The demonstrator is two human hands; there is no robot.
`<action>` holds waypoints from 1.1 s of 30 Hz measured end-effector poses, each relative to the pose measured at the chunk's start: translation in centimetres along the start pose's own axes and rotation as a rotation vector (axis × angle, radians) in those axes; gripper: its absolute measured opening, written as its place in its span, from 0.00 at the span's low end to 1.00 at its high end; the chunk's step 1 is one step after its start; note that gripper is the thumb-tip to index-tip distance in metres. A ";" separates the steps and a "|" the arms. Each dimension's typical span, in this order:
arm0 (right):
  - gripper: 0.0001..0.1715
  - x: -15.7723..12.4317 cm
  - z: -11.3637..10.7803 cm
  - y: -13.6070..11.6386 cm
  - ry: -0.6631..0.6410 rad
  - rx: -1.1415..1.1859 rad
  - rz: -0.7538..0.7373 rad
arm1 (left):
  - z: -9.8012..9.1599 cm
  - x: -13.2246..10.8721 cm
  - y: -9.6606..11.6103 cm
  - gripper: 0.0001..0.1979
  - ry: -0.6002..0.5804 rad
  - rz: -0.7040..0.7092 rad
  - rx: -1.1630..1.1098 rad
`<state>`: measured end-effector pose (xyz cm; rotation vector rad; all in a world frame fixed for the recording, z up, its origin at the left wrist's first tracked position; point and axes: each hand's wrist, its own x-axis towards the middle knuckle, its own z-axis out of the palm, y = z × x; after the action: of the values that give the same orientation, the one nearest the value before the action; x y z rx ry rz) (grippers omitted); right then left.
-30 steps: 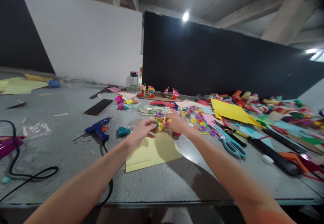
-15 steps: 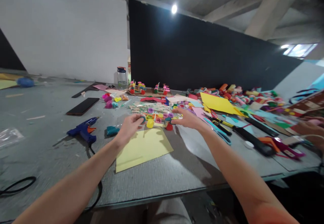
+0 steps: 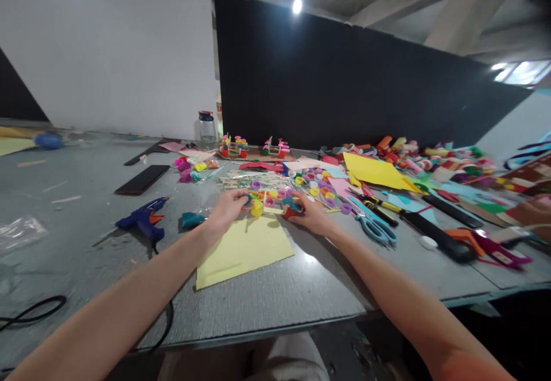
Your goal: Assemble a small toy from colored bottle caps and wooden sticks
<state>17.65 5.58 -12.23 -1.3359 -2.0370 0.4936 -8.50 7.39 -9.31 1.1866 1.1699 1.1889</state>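
Observation:
A small craft model of coloured bottle caps and sticks (image 3: 257,208) is between my hands, at the far edge of a pale yellow sheet (image 3: 245,249). With fingers pinched, my left hand (image 3: 229,208) grips its left end by a teal cap. My right hand (image 3: 310,214) closes round the red and teal parts at the right end. Those fingers partly cover the caps. Just left of my left hand lies a crumpled teal piece (image 3: 191,220).
A blue glue gun (image 3: 144,220) with a black cord lies left, near a dark flat block (image 3: 143,179). Two similar models (image 3: 233,147) stand at the back by a bottle (image 3: 207,128). Scissors (image 3: 375,229) and a yellow-and-black cutter (image 3: 434,234) lie right. Another person's hand (image 3: 534,212) shows far right.
My right hand has come down and closed on the model's right end; its fingers were reaching out over it before. The left hand keeps its pinch. The view has shifted slightly.

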 end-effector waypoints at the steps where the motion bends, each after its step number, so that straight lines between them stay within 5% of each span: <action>1: 0.43 -0.1 0.0 0.1 0.000 0.010 0.000 | 0.0 -0.1 0.0 0.08 -0.012 -0.003 0.009; 13: 0.40 -0.9 -2.4 -0.3 -0.107 0.283 -0.072 | -1.9 -4.6 1.7 0.07 -0.197 -0.019 0.179; 23: 0.33 -1.2 -1.4 -0.2 -0.272 0.604 0.000 | -1.7 -5.9 1.7 0.05 -0.301 -0.022 0.231; 33: 0.35 -1.7 -1.6 -0.9 -0.357 0.206 -0.077 | -1.6 -6.7 -0.2 0.08 -0.406 -0.024 0.333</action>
<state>18.56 3.60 -11.04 -1.1020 -2.2373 0.9344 -10.34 0.74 -9.45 1.5725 1.0867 0.7012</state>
